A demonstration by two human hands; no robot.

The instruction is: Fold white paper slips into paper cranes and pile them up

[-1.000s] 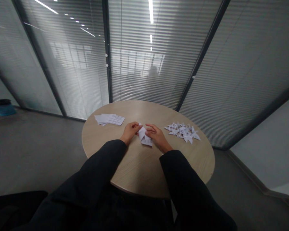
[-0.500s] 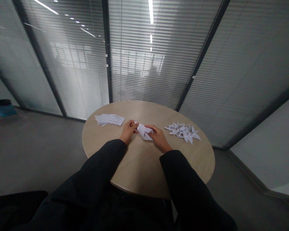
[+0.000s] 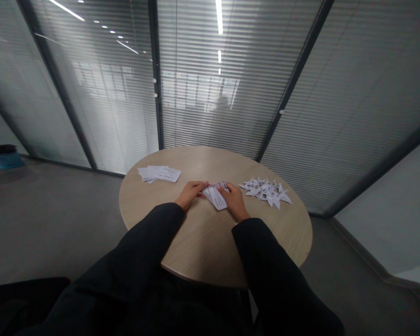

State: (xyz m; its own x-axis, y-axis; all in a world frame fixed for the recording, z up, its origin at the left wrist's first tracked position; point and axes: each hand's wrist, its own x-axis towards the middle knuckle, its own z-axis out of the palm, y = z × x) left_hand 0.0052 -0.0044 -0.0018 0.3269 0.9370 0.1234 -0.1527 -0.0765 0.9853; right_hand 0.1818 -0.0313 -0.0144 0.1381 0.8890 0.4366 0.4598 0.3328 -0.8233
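Between my hands, over the middle of the round table, is a partly folded sheet of paper [image 3: 216,198] with printed text facing up. My left hand [image 3: 192,192] pinches its left corner, fingers closed. On the other side my right hand [image 3: 234,198] grips the upper right part, thumb on top; the fingers beneath are hidden. To the right lies a heap of white folded paper cranes [image 3: 266,191], their points overlapping. Left of my hands rests a loose stack of printed paper sheets [image 3: 160,173].
The pale wooden round table [image 3: 203,252] stands close to a glass partition with blinds [image 3: 210,121]. A blue bin with a dark liner [image 3: 5,157] is on the floor at far left. A dark chair edge [image 3: 24,298] shows at lower left.
The folded paper has been turned, so its printed side now shows instead of mostly white faces. My left hand has shifted slightly right and down; my right hand has moved a little right.
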